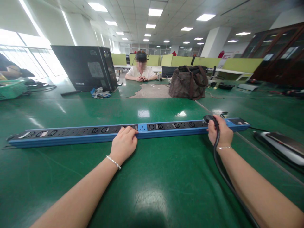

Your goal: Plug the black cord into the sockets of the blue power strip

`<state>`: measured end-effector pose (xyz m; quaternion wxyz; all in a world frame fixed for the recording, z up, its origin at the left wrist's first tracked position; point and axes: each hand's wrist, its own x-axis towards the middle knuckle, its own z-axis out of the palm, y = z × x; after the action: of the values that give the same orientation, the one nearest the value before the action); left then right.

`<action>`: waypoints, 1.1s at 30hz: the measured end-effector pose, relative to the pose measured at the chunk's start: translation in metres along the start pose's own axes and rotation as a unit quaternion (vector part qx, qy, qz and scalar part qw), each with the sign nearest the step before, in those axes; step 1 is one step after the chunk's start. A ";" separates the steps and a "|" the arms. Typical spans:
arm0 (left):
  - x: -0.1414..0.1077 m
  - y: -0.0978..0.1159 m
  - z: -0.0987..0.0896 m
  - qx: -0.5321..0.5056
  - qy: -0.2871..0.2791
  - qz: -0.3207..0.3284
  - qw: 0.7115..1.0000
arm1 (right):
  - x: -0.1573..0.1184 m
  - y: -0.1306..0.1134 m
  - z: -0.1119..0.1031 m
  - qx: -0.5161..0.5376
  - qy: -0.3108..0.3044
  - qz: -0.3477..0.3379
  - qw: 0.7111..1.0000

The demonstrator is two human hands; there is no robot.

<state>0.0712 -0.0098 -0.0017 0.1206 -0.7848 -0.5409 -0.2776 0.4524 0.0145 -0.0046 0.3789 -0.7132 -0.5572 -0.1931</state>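
A long blue power strip [166,134] with black sockets lies across the green table in front of me. Near its middle, my left hand [125,141] has its fingers curled over the strip, just left of the blue socket [142,127]. My right hand [220,131] is closed around a black power plug [209,118] by the strip's right end. From that plug a thick black cable [219,169] runs down along my right forearm. Whether the plug's pins sit in a socket is hidden from this side.
Beyond the strip stand a black computer case [87,68], gloves [100,93] and a brown bag [188,83]. A green basket [13,88] is at the far left. A black and silver object [281,147] lies at right. A person [142,68] sits across the table.
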 end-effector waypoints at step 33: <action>0.001 0.001 0.002 0.011 0.004 0.006 1.000 | -0.037 -0.118 0.007 0.061 -0.100 -0.202 0.972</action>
<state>0.0727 -0.0086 -0.0031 0.1330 -0.7854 -0.5389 -0.2738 0.3290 0.0068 0.0039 0.3173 -0.5771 -0.7356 -0.1584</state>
